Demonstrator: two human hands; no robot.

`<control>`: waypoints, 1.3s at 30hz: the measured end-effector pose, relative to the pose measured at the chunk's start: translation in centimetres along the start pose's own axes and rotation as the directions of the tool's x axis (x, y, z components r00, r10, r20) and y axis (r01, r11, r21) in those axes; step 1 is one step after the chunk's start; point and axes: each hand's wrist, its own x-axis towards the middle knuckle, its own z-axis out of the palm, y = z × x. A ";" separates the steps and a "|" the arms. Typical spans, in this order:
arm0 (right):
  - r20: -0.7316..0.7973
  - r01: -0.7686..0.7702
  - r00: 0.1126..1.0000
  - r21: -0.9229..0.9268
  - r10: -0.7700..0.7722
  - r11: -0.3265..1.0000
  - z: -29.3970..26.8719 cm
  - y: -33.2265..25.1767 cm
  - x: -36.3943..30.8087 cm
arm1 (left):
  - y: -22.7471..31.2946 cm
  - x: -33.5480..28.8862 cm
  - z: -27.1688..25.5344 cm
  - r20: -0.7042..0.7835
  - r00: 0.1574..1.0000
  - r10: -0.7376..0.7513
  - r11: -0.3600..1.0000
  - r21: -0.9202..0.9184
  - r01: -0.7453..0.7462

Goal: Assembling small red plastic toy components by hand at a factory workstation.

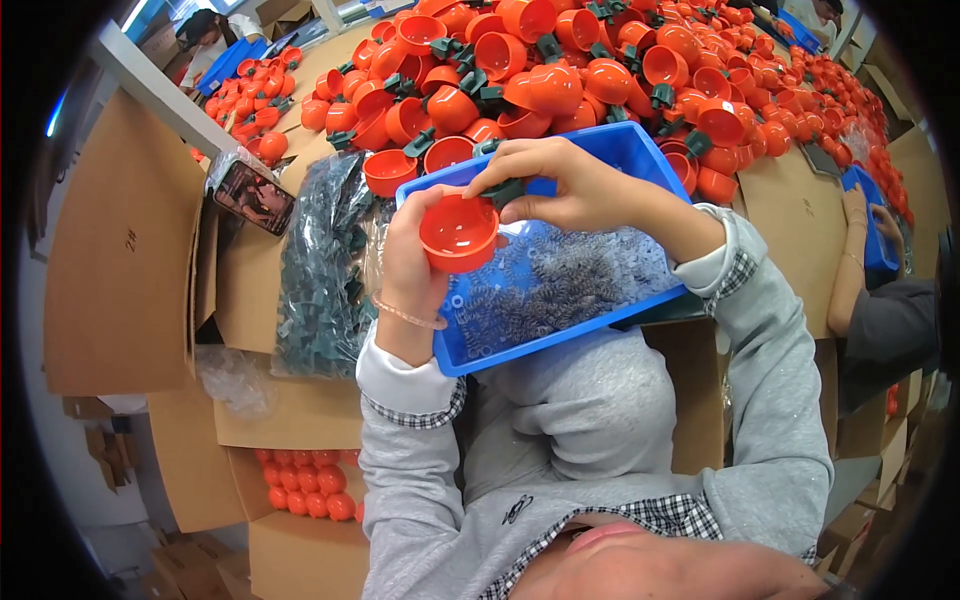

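My left hand is closed around a glossy orange-red plastic cup, its hollow side facing up. My right hand pinches a dark green plastic piece against the cup's far right edge. Whether the piece is fastened to the cup, I cannot tell. Both hands are above a blue plastic bin, which rests at my lap. Inside it lie many small metal coil springs and small pale, clear-looking rings.
Beyond the bin rises a large heap of orange-red cups, some with green pieces. At left are a clear bag of green parts, a phone and a tall cardboard flap. Packed red balls fill a lower box. Another person's hands work at right.
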 end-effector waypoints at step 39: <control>-0.177 -0.412 0.903 -0.101 0.391 0.906 2.1 -2.5 0.5 | 0.1 0.0 0.7 -0.087 0.963 0.255 0.946 0.230 -0.229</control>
